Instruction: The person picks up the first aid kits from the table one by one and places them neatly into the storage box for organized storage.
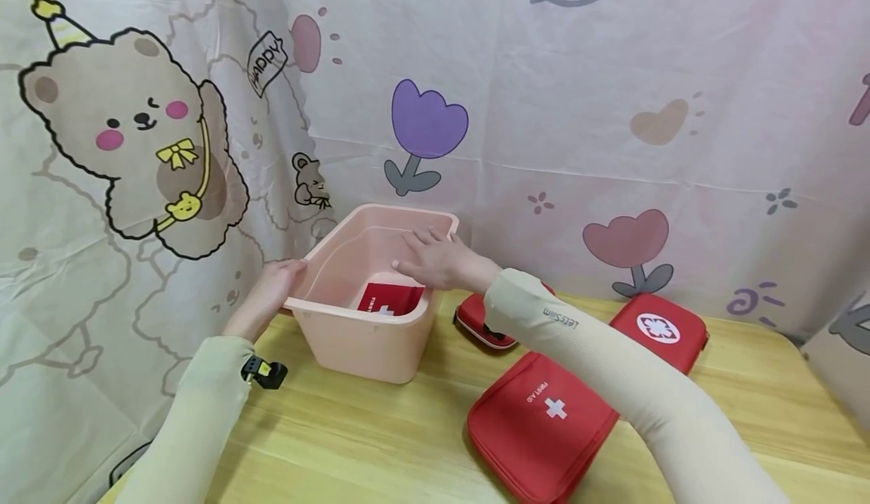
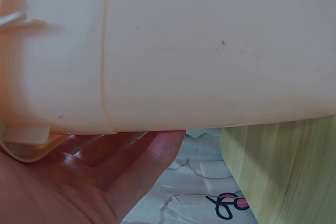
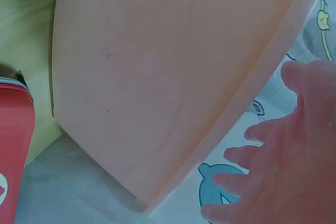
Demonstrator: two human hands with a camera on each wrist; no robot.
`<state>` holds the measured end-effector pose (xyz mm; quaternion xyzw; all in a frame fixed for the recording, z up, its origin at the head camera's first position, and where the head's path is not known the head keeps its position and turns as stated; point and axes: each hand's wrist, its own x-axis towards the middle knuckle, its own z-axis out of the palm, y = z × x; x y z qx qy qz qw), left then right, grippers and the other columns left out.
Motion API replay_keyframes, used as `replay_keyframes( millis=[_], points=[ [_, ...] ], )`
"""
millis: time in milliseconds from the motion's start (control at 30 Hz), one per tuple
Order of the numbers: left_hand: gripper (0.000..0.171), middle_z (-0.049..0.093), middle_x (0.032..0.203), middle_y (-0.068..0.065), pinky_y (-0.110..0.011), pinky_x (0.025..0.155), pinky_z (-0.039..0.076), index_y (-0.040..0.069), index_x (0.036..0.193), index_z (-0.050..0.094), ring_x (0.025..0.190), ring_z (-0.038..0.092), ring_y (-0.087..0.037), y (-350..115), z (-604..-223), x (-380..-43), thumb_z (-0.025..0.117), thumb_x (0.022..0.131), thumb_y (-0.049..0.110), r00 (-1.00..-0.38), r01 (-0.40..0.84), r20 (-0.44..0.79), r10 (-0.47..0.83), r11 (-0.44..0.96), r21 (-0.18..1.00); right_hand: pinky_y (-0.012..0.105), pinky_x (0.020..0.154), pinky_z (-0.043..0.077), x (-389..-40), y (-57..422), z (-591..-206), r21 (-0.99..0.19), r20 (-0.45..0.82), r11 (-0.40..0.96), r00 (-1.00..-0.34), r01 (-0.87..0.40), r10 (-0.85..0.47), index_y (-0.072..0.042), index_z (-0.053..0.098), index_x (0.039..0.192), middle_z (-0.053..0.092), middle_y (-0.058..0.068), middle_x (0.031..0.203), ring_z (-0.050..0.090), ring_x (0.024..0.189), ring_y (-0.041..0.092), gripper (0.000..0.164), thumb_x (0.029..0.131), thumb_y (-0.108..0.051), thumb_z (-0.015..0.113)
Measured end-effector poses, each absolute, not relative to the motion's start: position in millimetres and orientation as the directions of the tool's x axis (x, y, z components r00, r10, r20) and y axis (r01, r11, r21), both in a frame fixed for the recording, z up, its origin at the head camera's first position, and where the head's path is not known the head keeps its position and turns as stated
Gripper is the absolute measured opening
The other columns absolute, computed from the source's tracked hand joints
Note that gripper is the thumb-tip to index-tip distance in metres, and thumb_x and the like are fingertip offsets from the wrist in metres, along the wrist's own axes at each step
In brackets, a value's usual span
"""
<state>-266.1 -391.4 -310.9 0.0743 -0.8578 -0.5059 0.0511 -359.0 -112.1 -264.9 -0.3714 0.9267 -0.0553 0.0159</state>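
Note:
A pale pink plastic bin (image 1: 360, 341) stands on the table, its left rim held by my left hand (image 1: 268, 292). Seen from the left wrist, that hand (image 2: 121, 174) has its fingers against the outer wall (image 2: 210, 66) below the rim. Inside the bin lies a red first aid pouch (image 1: 401, 298) with a white cross, partly hidden by the front wall. Over the bin's right side is my right hand (image 1: 442, 261), palm down with fingers spread. In the right wrist view this hand (image 3: 283, 156) appears beyond the bin's rim (image 3: 236, 114), holding nothing.
Right of the bin are a small red zip case (image 1: 476, 319), a larger red first aid pouch (image 1: 537, 428) and a red case (image 1: 628, 315) with a white round emblem. My right sleeve partly covers them. A printed curtain (image 1: 516, 111) hangs behind the wooden table (image 1: 340, 428).

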Motion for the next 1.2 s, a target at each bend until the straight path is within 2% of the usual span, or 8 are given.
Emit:
replay_keyframes(
  millis=[267, 467, 833, 1200],
  points=[
    [0.062, 0.047, 0.132, -0.03, -0.033, 0.074, 0.054, -0.009, 0.146, 0.034, 0.108, 0.054, -0.034, -391.1, -309.3, -267.0, 0.026, 0.106, 0.038, -0.984, -0.063, 0.024, -0.175, 0.475, 0.878, 0.055, 0.116, 0.004, -349.4, -95.9, -268.2, -0.119, 0.028, 0.734, -0.741, -0.669, -0.671, -0.023, 0.009, 0.159, 0.011, 0.004, 0.164, 0.005, 0.149, 0.031, 0.079, 0.097, -0.064, 0.036],
    [0.061, 0.049, 0.128, -0.029, -0.034, 0.071, 0.055, -0.009, 0.142, 0.039, 0.102, 0.056, -0.031, -392.1, -311.0, -266.2, 0.027, 0.106, 0.039, -0.985, -0.053, 0.032, -0.171, 0.47, 0.881, 0.056, 0.116, 0.006, -348.2, -88.6, -272.5, -0.138, 0.04, 0.73, -0.741, -0.669, -0.671, -0.022, 0.01, 0.159, 0.012, 0.005, 0.164, 0.006, 0.148, 0.032, 0.079, 0.097, -0.063, 0.038],
    [0.062, 0.049, 0.13, -0.03, -0.034, 0.072, 0.055, -0.009, 0.144, 0.037, 0.103, 0.057, -0.032, -392.9, -314.9, -265.7, 0.026, 0.106, 0.039, -0.985, -0.059, 0.027, -0.168, 0.49, 0.87, 0.056, 0.116, 0.005, -348.3, -65.4, -273.3, -0.157, 0.067, 0.752, -0.767, -0.64, -0.639, -0.022, 0.011, 0.159, 0.013, 0.005, 0.163, 0.005, 0.149, 0.03, 0.078, 0.098, -0.06, 0.04],
    [0.064, 0.045, 0.133, -0.031, -0.033, 0.071, 0.055, -0.009, 0.145, 0.034, 0.107, 0.055, -0.034, -390.4, -312.2, -265.3, 0.026, 0.106, 0.041, -0.984, -0.073, 0.017, -0.177, 0.491, 0.868, 0.055, 0.116, 0.003, -346.7, -16.1, -284.8, -0.195, 0.087, 0.786, -0.809, -0.587, -0.582, -0.023, 0.013, 0.159, 0.013, 0.005, 0.163, 0.005, 0.148, 0.031, 0.075, 0.099, -0.058, 0.041]
  ],
)
